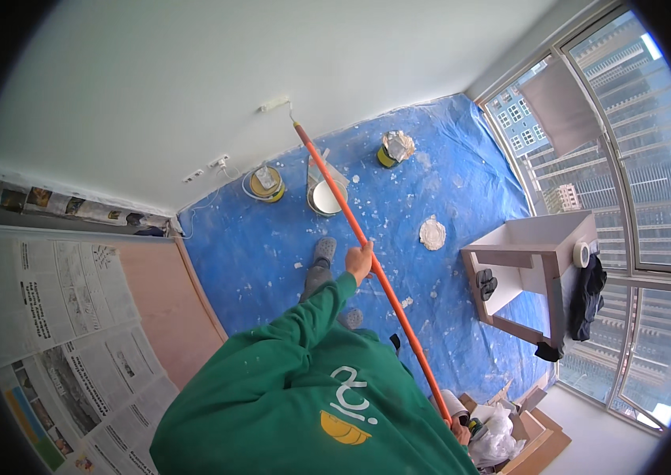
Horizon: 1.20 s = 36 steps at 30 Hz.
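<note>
A long orange extension pole [387,285] slants up across the middle of the view. My left hand [359,263] is wrapped around it at mid-length, with that arm stretched forward in a green sleeve. Close to the lower end of the pole, my right hand [460,431] grips it, partly cut off by my body. At the far end a white paint roller [274,104] rests against the pale wall [193,71], low down. Just behind the pole stands a bucket of white paint [325,198] with a tray or grid leaning up from it.
Blue plastic sheeting [224,245] spattered with white covers the floor. Two more cans, a yellow one [264,184] and a foil-topped one [395,149], stand near the wall. A wooden stand [509,257] is by the windows. Newspaper [66,317] lies at left; cardboard boxes [537,443] sit lower right.
</note>
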Each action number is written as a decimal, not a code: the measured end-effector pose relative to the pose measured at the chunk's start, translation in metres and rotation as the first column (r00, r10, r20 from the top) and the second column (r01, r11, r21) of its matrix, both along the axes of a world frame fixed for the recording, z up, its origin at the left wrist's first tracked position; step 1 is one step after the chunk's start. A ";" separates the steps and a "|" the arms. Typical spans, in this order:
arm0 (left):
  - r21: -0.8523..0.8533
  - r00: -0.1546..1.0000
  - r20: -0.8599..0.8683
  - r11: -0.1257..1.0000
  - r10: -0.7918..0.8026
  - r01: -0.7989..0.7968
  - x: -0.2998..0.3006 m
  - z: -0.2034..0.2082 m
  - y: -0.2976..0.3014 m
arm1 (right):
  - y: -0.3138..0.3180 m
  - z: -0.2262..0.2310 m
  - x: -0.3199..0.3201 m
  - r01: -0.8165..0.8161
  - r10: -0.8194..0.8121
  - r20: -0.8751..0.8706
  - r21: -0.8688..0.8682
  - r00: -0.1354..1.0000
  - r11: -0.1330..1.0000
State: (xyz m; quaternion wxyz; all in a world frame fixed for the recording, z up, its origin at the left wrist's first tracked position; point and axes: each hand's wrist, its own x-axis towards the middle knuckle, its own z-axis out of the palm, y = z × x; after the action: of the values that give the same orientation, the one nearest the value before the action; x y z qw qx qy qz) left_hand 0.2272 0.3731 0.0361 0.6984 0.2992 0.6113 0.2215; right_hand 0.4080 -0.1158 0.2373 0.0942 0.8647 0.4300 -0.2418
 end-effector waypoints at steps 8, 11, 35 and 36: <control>-0.251 0.999 -0.035 0.968 0.001 -0.010 -0.009 -0.077 0.073 | 0.135 0.040 -0.011 0.034 -0.043 -0.060 -0.134 0.997 0.990; -0.345 1.000 -0.016 0.938 -0.026 0.019 -0.016 -0.103 0.106 | 0.171 0.035 -0.021 0.030 -0.033 -0.010 -0.216 0.999 0.976; -0.482 0.998 0.008 0.874 -0.055 0.052 -0.011 -0.134 0.189 | 0.267 0.025 -0.042 0.060 -0.060 0.008 -0.141 0.998 0.988; -0.497 0.997 0.005 0.865 -0.080 0.071 -0.009 -0.130 0.189 | 0.260 0.026 -0.039 0.058 -0.058 0.007 -0.157 0.998 0.986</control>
State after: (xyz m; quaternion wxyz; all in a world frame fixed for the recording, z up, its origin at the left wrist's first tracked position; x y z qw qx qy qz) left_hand 0.2185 0.5623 -0.0941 0.7550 0.1350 0.6411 0.0270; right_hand 0.3692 0.1444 0.2636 0.1556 0.8669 0.3843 -0.2767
